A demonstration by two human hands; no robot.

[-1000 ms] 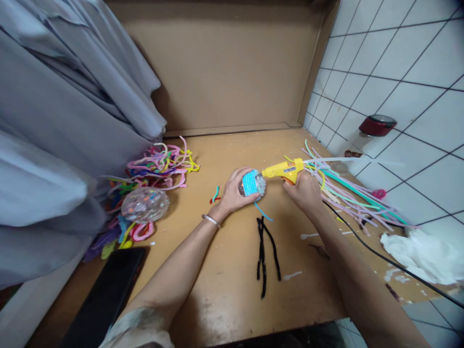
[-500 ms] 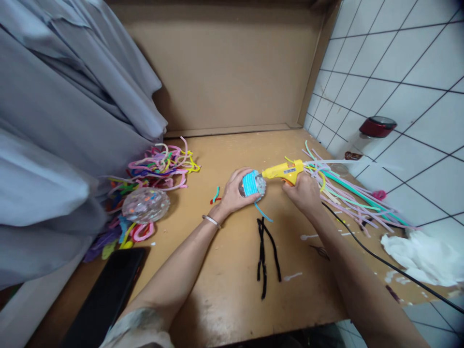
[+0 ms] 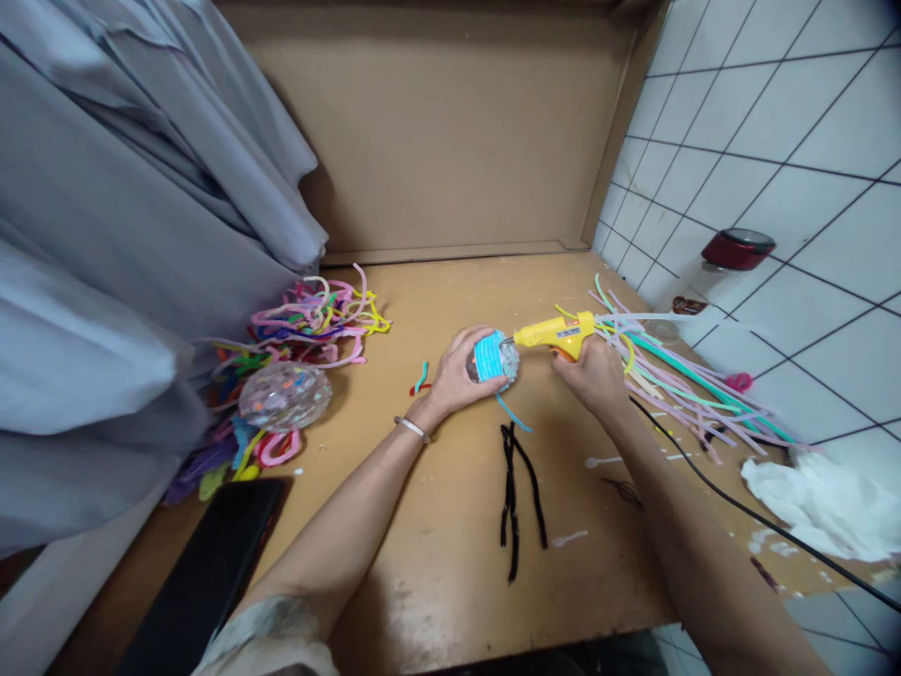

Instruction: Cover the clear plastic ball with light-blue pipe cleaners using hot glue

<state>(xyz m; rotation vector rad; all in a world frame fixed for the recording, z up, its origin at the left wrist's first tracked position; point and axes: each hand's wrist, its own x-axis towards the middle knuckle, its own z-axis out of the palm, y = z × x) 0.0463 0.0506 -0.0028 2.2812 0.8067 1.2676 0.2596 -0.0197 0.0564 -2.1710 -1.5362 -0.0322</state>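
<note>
My left hand [image 3: 457, 371] is closed round a small clear rounded object [image 3: 511, 367] banded with bright blue pipe cleaner [image 3: 488, 358]. A loose blue end hangs from its lower side toward the table. In my right hand [image 3: 597, 376] is a yellow hot glue gun [image 3: 554, 334], gripped by its handle. The gun's metal nozzle points left and meets, or nearly meets, the edge of the blue band; I cannot tell which. A white glue stick [image 3: 640, 317] sticks out of its back. Several black pipe cleaners [image 3: 512, 498] lie below my hands.
At left are tangled coloured pipe cleaners [image 3: 338, 324], a clear bumpy ball [image 3: 284, 395] and a black phone [image 3: 211, 563]. Straight pastel pipe cleaners [image 3: 696, 380], a red-lidded jar [image 3: 738, 249] and white tissue [image 3: 817, 502] are at right. The gun's black cord [image 3: 725, 498] crosses the table's right side.
The whole view has shifted slightly. The hands, the glue gun and the blue-banded object hold almost the same positions relative to each other.
</note>
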